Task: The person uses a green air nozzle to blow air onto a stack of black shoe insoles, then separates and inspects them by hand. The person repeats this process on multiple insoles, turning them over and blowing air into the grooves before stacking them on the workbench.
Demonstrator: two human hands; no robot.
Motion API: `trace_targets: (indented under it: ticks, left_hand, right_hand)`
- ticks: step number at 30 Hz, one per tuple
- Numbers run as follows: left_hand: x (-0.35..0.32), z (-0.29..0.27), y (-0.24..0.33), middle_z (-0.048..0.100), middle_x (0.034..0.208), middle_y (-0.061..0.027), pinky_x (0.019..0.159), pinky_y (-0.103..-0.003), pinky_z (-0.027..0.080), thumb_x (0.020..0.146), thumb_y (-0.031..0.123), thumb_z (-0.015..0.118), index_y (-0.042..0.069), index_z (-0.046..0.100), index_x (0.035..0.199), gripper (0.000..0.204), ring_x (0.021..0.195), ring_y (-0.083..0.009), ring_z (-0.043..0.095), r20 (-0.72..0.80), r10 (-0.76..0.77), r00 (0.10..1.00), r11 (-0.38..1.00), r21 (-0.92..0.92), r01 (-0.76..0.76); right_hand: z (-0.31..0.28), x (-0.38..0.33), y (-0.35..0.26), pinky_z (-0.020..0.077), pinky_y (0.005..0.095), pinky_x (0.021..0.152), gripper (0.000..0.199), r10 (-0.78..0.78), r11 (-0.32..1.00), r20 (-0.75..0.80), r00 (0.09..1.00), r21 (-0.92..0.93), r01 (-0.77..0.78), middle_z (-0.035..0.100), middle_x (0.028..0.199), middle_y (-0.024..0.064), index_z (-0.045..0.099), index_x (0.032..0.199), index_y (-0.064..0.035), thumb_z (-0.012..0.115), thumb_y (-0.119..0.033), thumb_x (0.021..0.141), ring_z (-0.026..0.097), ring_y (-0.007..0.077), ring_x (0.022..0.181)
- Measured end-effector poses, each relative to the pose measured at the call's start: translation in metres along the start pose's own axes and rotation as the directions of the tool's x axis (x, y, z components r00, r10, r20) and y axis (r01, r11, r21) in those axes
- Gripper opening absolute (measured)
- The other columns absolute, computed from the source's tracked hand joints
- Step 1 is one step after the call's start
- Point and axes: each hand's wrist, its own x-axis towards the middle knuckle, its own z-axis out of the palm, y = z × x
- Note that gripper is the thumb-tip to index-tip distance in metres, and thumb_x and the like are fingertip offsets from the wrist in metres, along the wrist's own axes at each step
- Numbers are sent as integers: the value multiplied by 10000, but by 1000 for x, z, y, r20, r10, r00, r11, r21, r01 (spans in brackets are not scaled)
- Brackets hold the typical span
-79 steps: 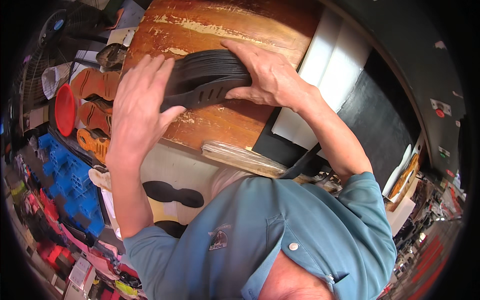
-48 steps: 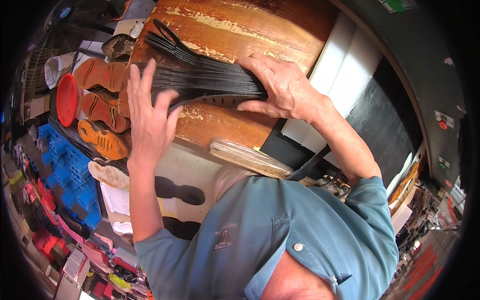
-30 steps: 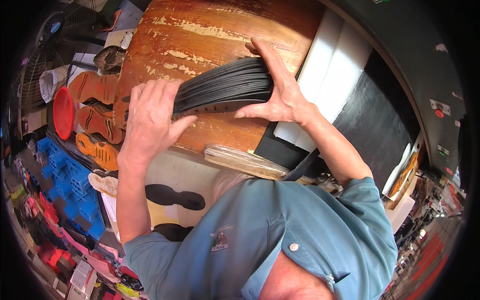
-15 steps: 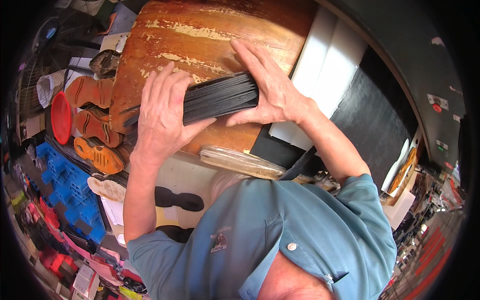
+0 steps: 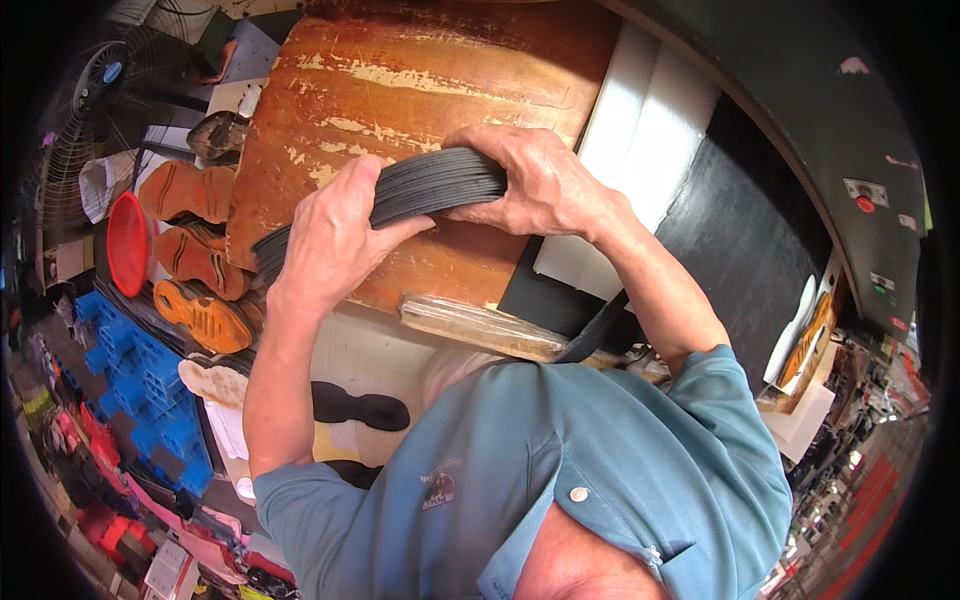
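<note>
Stack: a thick bundle of thin dark grey sheets [image 5: 420, 190], pressed face to face and bowed into an arch, held on edge above the worn wooden board [image 5: 400, 90] — over its near half, running from the left edge toward the middle.
Left hand [image 5: 335, 235]: wrapped over the left part of the stack, fingers curled across the top edges, thumb reaching along the near face; the grip is closed on the sheets.
Right hand [image 5: 535, 185]: clamped on the right end of the stack, fingers folded over the top and the thumb beneath, squeezing the sheets together.
Between the hands: a short stretch of ribbed sheet edges shows bare; the left tail of the stack sticks out past the left hand toward the board's left edge.
Board: reddish-brown, with pale scraped streaks along its far part; a white panel [image 5: 645, 150] and a black sheet [image 5: 745, 240] lie just beside its right edge.
Near edge: a flat clear-wrapped packet [image 5: 480, 325] lies along the board's near edge, just below the hands.
Left of the board: orange shoe soles [image 5: 200, 255] lie in a row, a red round lid [image 5: 127, 243] beside them, blue plastic crates [image 5: 150, 395] lower down — a standing fan [image 5: 90, 110] at the far left.
Below the board: black sole cut-outs [image 5: 360, 408] lie on a pale surface.
</note>
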Motion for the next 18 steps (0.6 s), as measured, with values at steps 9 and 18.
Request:
trace_targets:
  ticks: [9,18]
  left_hand:
    - [-17,12,24,664,1130,-230,834,-562,571,856,301,929,24,540,1286,642,995,-457,711,5,75,997,993,89,-75]
    - [-8,6,14,741,1059,-253,851,-545,584,878,314,925,14,555,1292,631,991,-490,730,105,-173,979,983,-40,178]
  right_hand:
    - [10,-15,6,582,460,1013,793,-143,988,-19,990,-63,141,712,1279,180,612,1401,-47,984,-338,763,702,390,1193]
    - [20,4,9,601,507,923,721,-200,980,-200,959,-21,200,769,1137,174,693,1301,-30,971,-422,764,737,407,1064]
